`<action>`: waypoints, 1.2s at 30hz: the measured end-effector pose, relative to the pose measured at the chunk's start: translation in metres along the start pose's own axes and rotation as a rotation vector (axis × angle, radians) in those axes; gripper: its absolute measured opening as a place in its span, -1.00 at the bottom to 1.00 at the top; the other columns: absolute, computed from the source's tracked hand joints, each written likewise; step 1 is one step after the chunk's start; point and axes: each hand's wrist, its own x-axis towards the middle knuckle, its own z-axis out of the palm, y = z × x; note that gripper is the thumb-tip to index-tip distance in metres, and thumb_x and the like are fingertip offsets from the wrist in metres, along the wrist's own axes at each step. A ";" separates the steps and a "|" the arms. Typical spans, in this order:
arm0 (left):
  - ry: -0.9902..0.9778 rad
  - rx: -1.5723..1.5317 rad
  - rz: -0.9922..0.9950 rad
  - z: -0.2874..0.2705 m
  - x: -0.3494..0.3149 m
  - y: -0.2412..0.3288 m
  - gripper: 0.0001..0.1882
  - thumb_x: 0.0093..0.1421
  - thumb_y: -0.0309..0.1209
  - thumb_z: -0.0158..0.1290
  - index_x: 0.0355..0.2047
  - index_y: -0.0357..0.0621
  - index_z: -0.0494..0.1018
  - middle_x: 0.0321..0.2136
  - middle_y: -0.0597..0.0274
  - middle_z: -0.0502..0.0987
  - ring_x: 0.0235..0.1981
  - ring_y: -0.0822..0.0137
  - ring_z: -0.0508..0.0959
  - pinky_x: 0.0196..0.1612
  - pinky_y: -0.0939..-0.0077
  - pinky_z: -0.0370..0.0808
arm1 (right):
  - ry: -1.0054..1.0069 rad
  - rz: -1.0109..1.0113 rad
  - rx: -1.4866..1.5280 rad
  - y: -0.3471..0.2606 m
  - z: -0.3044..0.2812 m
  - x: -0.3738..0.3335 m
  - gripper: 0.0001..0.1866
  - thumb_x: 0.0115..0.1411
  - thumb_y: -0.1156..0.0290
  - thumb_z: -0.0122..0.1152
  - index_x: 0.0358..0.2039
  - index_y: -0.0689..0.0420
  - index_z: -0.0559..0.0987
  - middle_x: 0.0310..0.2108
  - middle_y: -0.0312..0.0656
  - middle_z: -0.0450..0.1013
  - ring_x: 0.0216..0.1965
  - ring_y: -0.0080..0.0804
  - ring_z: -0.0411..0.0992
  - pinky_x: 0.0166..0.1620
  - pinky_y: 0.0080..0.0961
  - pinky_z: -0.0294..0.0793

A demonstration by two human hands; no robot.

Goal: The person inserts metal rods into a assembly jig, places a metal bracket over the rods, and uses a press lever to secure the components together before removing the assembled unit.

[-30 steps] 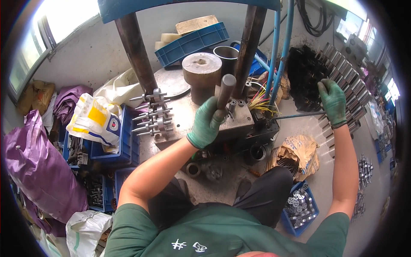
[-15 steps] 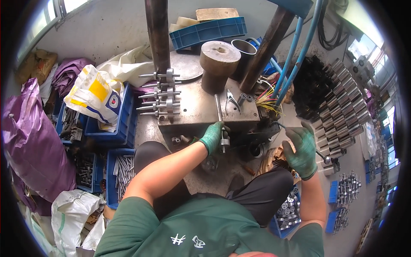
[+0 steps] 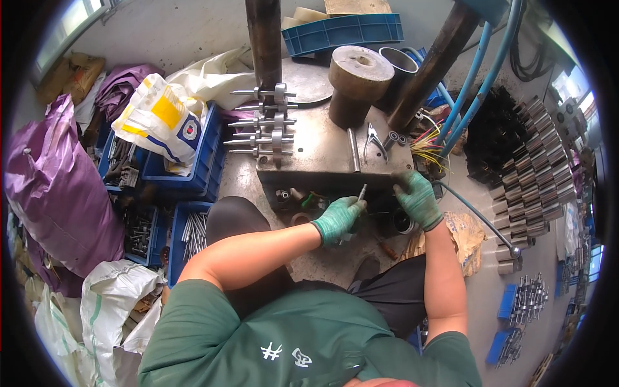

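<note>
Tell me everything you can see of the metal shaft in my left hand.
The shaft looks like bare grey metal, slender and round, its exposed end pointing up the picture, tilted slightly right. Your left hand, gloved in green, grips it in front of the metal block, hiding its middle; the part below the hand is unclear.

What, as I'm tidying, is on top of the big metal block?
Shafts with discs, a bar, pliers, two small cylinders and a thick stepped cylinder; whatever lies directly beneath them is hidden.
</note>
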 end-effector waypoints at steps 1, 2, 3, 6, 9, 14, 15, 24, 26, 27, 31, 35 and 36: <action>0.011 0.206 0.146 -0.001 -0.016 0.016 -0.66 0.51 -0.13 0.00 -0.08 -0.13 0.59 -0.40 0.09 0.58 -0.40 0.07 0.58 -0.27 0.15 0.55 | -0.001 -0.019 -0.044 0.007 -0.003 0.002 -0.61 0.12 0.68 0.25 -0.01 0.21 0.65 -0.03 0.05 0.59 -0.10 0.06 0.61 0.03 -0.22 0.62; 0.033 0.486 0.406 -0.009 -0.025 0.019 -0.69 0.49 -0.15 0.03 -0.06 -0.11 0.59 -0.38 0.05 0.57 -0.34 -0.04 0.60 -0.20 0.09 0.55 | 0.067 -0.145 -0.041 0.001 -0.003 0.011 -0.57 0.09 0.75 0.16 -0.01 0.22 0.64 0.02 0.02 0.58 -0.09 -0.02 0.62 0.01 -0.25 0.63; 0.095 0.603 0.544 -0.016 -0.032 0.029 -0.70 0.46 -0.16 0.06 -0.05 -0.12 0.58 -0.32 0.03 0.57 -0.27 -0.11 0.59 -0.14 0.05 0.53 | 0.069 -0.085 0.008 0.000 -0.001 0.013 -0.55 0.08 0.79 0.12 -0.01 0.22 0.63 0.04 0.01 0.58 -0.08 -0.07 0.63 0.01 -0.27 0.64; 0.222 0.633 0.716 -0.048 -0.039 0.078 -0.75 0.41 -0.25 0.16 -0.11 -0.19 0.62 -0.15 -0.01 0.56 -0.15 -0.10 0.59 -0.05 0.04 0.53 | 0.096 -0.005 0.107 0.001 -0.002 0.017 -0.53 0.07 0.83 0.04 -0.02 0.24 0.63 0.03 0.00 0.59 -0.10 -0.15 0.65 0.00 -0.34 0.64; 0.367 0.036 0.613 -0.078 -0.044 0.107 -0.66 0.45 -0.16 0.21 0.00 -0.18 0.63 -0.25 0.33 0.56 -0.20 0.43 0.56 -0.09 0.44 0.55 | 0.117 0.023 0.213 0.008 0.000 0.020 -0.62 0.13 0.77 0.09 -0.06 0.25 0.66 -0.11 0.03 0.63 -0.15 -0.13 0.66 -0.03 -0.34 0.63; 0.649 -0.584 0.454 -0.178 -0.022 0.127 -0.78 0.51 -0.23 0.12 -0.13 -0.13 0.57 -0.43 0.35 0.57 -0.53 0.53 0.53 -0.49 0.64 0.53 | 0.068 -0.016 0.120 -0.010 -0.008 0.027 -0.78 0.24 0.63 0.24 -0.11 0.25 0.69 -0.19 0.02 0.64 -0.15 -0.12 0.66 -0.07 -0.34 0.62; 0.636 -0.782 0.383 -0.204 -0.014 0.123 -0.77 0.53 -0.23 0.08 -0.16 -0.12 0.56 -0.45 0.34 0.57 -0.51 0.50 0.55 -0.47 0.64 0.57 | 0.047 -0.001 0.152 -0.013 -0.007 0.029 -0.80 0.25 0.59 0.26 -0.12 0.24 0.69 -0.20 0.02 0.64 -0.15 -0.12 0.66 -0.08 -0.33 0.62; 0.533 -0.949 0.127 -0.258 0.002 0.101 -0.85 0.51 -0.45 -0.08 -0.11 -0.22 0.48 -0.24 0.17 0.61 -0.16 0.30 0.62 0.02 0.51 0.65 | -0.058 0.043 0.128 -0.027 -0.014 0.031 -0.77 0.26 0.49 0.31 -0.08 0.26 0.70 -0.17 0.01 0.66 -0.15 -0.10 0.66 -0.06 -0.32 0.62; 0.422 -0.956 0.130 -0.265 -0.001 0.097 -0.84 0.51 -0.42 -0.07 -0.07 -0.21 0.49 -0.18 0.14 0.60 -0.14 0.28 0.62 0.07 0.44 0.64 | -0.081 0.068 0.150 -0.030 -0.014 0.031 -0.76 0.25 0.49 0.33 -0.09 0.27 0.70 -0.17 0.04 0.65 -0.13 -0.06 0.65 -0.03 -0.30 0.61; 0.427 -0.938 0.121 -0.265 -0.001 0.095 -0.78 0.53 -0.33 -0.02 -0.03 -0.22 0.49 -0.16 0.08 0.59 -0.23 0.22 0.64 -0.10 0.33 0.68 | -0.092 0.058 0.141 -0.031 -0.014 0.032 -0.76 0.25 0.48 0.33 -0.09 0.27 0.70 -0.16 0.04 0.65 -0.12 -0.04 0.65 -0.02 -0.29 0.61; 0.799 -0.507 0.194 -0.258 0.000 0.115 -0.69 0.49 -0.25 0.10 0.02 -0.27 0.47 -0.13 0.07 0.58 -0.27 0.25 0.62 -0.28 0.35 0.60 | -0.102 0.020 0.093 -0.028 -0.012 0.031 -0.77 0.25 0.47 0.33 -0.11 0.28 0.71 -0.16 0.06 0.65 -0.11 -0.01 0.64 0.00 -0.26 0.60; 1.237 0.307 0.743 -0.246 -0.006 0.105 -0.70 0.33 -0.45 0.26 -0.01 -0.33 0.51 -0.08 -0.01 0.58 -0.12 0.17 0.61 -0.08 0.40 0.57 | -0.095 -0.029 0.101 -0.026 -0.009 0.032 -0.76 0.25 0.46 0.34 -0.10 0.27 0.71 -0.16 0.06 0.64 -0.10 0.02 0.63 0.01 -0.23 0.60; 1.051 0.612 0.890 -0.239 -0.019 0.109 -0.65 0.28 -0.32 0.32 0.00 -0.20 0.54 -0.04 -0.02 0.58 0.00 0.07 0.60 0.06 0.25 0.55 | -0.103 -0.038 0.088 -0.026 -0.010 0.033 -0.76 0.25 0.45 0.35 -0.10 0.27 0.71 -0.16 0.07 0.64 -0.10 0.03 0.63 0.01 -0.23 0.60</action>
